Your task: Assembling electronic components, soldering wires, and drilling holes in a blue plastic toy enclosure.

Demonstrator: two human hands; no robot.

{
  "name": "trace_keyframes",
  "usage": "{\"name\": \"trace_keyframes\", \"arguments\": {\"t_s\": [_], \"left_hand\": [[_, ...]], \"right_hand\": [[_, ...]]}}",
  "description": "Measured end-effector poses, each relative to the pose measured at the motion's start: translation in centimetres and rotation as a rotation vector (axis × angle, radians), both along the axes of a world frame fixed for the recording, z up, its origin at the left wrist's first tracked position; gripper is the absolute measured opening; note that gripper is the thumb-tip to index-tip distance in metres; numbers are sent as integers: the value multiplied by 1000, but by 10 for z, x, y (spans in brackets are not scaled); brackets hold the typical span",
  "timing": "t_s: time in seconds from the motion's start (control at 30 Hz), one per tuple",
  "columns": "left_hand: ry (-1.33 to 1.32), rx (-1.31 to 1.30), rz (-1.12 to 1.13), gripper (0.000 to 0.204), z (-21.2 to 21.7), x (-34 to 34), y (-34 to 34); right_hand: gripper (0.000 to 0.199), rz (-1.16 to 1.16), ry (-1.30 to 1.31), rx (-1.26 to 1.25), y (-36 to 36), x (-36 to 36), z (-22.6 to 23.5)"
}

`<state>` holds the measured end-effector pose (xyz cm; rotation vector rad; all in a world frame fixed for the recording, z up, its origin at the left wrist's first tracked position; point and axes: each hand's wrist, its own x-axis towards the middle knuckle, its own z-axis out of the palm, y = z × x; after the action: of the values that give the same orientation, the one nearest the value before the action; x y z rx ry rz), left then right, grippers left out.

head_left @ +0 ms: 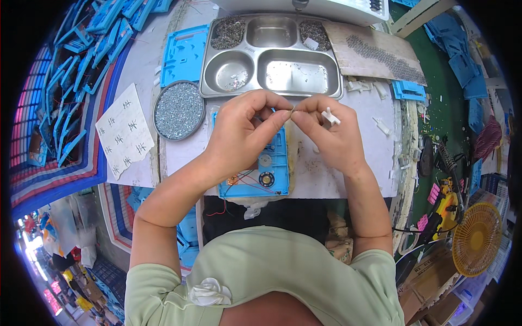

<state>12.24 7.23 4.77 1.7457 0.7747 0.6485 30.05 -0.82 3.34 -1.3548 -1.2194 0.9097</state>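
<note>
My left hand point(239, 130) and my right hand point(334, 138) meet fingertip to fingertip above the work table. Both pinch at a tiny thin thing, too small to name. A small white plastic piece with short arms point(330, 116) is tucked among the fingers of my right hand. Under my hands lies an open blue plastic housing point(280, 157), partly covered by the left one. Inside it are a small round speaker point(266, 179), a pale disc and loose red wires point(247, 176).
Beyond my hands is a steel compartment tray point(254, 54) of small metal parts. At its left stand a round dish of tiny silvery parts point(179, 110) and a marked paper point(125, 130). Blue housings point(70, 108) pile up far left; white plastic parts point(380, 126) lie right.
</note>
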Motion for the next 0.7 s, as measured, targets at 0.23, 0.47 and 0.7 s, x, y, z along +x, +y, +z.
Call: {"name": "trace_keyframes", "arguments": {"t_s": [0.23,0.47,0.7], "left_hand": [[-31,253,-2,10,2,2,-2],[-43,357,-16,11,2,3,-1],[-49,334,-14,10,3,3,-3]], "right_hand": [[24,126,392,-230,-3,8,4],[22,31,223,-87,-3,0,4],[23,130,318,-231,-5,7,5]]}}
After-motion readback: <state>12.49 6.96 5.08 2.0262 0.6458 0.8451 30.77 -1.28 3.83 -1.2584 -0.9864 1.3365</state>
